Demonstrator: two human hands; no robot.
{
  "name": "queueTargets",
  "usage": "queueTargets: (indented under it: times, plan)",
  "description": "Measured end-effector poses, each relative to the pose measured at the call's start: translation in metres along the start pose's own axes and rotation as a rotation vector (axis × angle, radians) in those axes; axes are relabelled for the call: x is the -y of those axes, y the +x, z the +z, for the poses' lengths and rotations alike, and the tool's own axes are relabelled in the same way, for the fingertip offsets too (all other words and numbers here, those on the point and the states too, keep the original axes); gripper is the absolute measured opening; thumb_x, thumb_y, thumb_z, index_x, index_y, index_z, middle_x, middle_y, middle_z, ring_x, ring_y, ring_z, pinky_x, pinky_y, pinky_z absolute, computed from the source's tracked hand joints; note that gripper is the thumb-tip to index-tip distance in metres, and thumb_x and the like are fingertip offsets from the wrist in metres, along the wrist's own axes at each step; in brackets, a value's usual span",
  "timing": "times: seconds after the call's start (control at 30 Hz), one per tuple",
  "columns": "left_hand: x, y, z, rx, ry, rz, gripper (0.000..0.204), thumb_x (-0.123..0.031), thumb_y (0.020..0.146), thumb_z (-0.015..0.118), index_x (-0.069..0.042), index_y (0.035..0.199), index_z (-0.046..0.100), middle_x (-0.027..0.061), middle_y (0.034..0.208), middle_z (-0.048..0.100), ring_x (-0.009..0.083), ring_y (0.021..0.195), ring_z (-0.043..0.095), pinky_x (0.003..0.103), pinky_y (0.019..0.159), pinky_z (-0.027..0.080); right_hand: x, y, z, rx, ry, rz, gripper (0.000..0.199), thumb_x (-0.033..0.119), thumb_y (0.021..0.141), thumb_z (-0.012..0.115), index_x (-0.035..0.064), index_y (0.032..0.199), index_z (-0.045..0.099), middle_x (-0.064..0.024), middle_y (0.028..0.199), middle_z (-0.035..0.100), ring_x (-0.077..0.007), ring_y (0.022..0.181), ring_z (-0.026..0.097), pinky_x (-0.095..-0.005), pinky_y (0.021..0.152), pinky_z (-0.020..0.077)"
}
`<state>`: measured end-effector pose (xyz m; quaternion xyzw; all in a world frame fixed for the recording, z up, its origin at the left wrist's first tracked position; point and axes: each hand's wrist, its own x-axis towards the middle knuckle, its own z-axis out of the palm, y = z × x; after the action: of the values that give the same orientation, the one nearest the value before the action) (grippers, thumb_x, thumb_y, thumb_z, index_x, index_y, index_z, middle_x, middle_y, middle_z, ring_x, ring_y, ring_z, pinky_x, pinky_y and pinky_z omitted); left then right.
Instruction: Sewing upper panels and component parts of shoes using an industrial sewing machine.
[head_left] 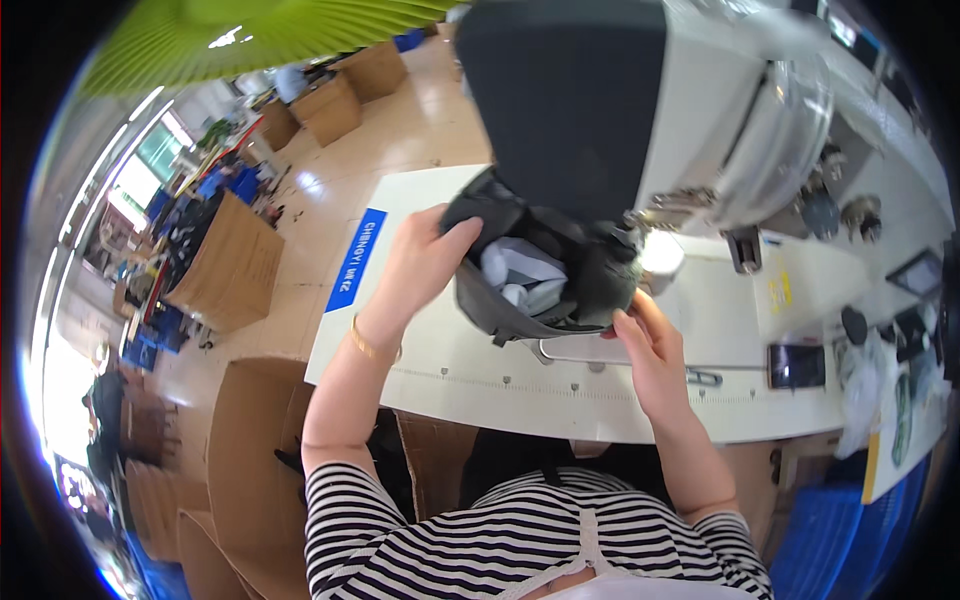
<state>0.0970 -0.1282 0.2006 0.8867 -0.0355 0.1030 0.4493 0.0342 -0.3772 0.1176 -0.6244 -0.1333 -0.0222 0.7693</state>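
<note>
Left hand grips rim of dark grey fabric bag, fingers curled over edge. Right hand pinches bag's lower right edge. Bag rests on white sewing table under white industrial sewing machine, white paper stuffing inside.

Garment or bag sewing workshop. Big white industrial sewing machine sits on a long white desk with a ruler scale along its front edge. Brown cardboard cartons and blue plastic crates crowd the glossy beige tiled floor.
</note>
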Motion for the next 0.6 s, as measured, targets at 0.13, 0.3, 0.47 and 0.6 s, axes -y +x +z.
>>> queueTargets:
  times: [0.13,0.3,0.47,0.6]
  plan:
    - [0.045,0.101,-0.032,0.283,0.051,-0.149,0.036,-0.027,0.084,0.06,0.005,0.069,0.062,0.0108,0.055,0.059,0.0153,0.041,0.057,0.027,0.041,0.045,0.008,-0.007,0.01,0.134,-0.026,0.038,0.035,0.01,0.093,0.051,-0.0032,0.126,0.052,-0.0076,0.117,0.059,-0.0114,0.095,0.056,-0.0252,0.08,0.0452]
    - [0.016,0.205,0.0,0.261,-0.295,0.254,0.061,-0.044,0.086,0.062,0.006,0.119,0.052,0.0137,0.111,0.06,0.0189,0.091,0.065,0.028,0.078,0.053,0.006,-0.026,0.007,0.239,-0.086,0.111,0.028,0.008,0.093,0.052,-0.0037,0.117,0.059,-0.0111,0.122,0.058,-0.0161,0.097,0.061,-0.0268,0.077,0.048]
    - [0.055,0.142,0.028,0.141,-0.17,0.313,0.077,-0.045,0.081,0.068,0.004,0.134,0.042,0.0223,0.128,0.053,0.027,0.112,0.056,0.034,0.093,0.046,-0.01,-0.032,0.021,0.337,-0.172,0.174,0.025,0.008,0.093,0.052,0.0,0.114,0.061,-0.0077,0.111,0.063,-0.0136,0.09,0.062,-0.0255,0.075,0.0477]
    - [0.156,0.029,-0.072,-0.343,0.053,0.183,0.031,-0.022,0.088,0.064,-0.004,0.113,0.065,0.0044,0.1,0.069,0.0119,0.092,0.062,0.025,0.081,0.049,-0.025,-0.032,0.061,0.529,-0.291,0.234,0.024,0.011,0.093,0.052,0.0006,0.112,0.062,-0.0067,0.099,0.066,-0.012,0.088,0.062,-0.0253,0.076,0.0475]
